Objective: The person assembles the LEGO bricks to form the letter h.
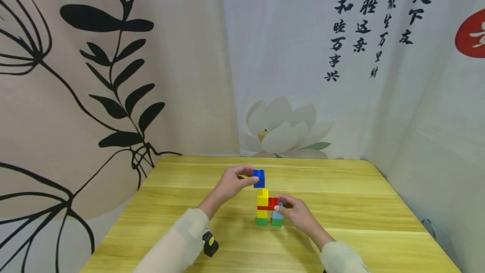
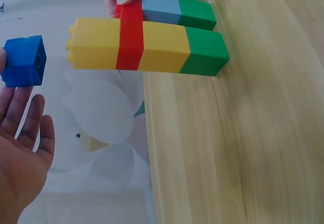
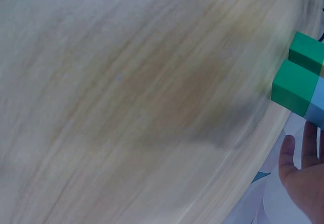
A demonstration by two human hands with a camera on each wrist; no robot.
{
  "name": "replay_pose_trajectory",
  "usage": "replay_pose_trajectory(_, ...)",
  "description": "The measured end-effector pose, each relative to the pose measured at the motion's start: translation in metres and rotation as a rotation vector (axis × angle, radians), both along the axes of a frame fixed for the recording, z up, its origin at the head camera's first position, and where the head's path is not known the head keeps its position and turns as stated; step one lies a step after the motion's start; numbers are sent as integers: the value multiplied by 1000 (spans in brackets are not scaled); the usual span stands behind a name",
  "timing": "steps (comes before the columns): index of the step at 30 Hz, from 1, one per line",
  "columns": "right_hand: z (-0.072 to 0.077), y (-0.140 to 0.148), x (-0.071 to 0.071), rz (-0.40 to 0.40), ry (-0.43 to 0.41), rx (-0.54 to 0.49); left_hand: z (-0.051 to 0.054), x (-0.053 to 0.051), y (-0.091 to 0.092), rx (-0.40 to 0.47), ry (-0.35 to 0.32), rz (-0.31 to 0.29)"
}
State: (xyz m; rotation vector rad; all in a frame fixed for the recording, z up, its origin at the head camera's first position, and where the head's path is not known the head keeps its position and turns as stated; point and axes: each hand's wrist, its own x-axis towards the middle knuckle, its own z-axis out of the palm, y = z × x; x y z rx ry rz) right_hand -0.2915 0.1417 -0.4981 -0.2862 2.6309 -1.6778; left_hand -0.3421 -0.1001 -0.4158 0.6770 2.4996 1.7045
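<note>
My left hand (image 1: pixel 234 183) pinches a blue toy building brick (image 1: pixel 259 179) between thumb and fingers, just above a small brick structure. A gap shows between the blue brick and the studs of the upper yellow brick (image 2: pixel 96 44) in the left wrist view. Below that lie a flat red brick (image 2: pixel 131 36), another yellow brick (image 2: pixel 164 46) and a green brick (image 2: pixel 206 51). The red brick reaches across to a second column, of light blue brick (image 2: pixel 161 7) over green brick (image 1: pixel 277 223). My right hand (image 1: pixel 299 216) holds that side, thumb in front; its other fingertips are partly hidden.
The structure stands on a wooden table (image 1: pixel 341 188). Behind the table hangs a printed curtain (image 1: pixel 189 75) with dark plants, a pale flower and writing. A black wrist camera (image 1: pixel 210 244) sits at my left cuff.
</note>
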Motion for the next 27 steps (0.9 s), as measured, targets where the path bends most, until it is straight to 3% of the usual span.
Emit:
replay_pose_trajectory(18, 1, -3, 3, -7, 0, -16, -14, 4, 6, 4, -34, -29)
replay_pose_trajectory(27, 1, 0, 2, 8, -2, -7, -15, 5, 6, -4, -61, -36)
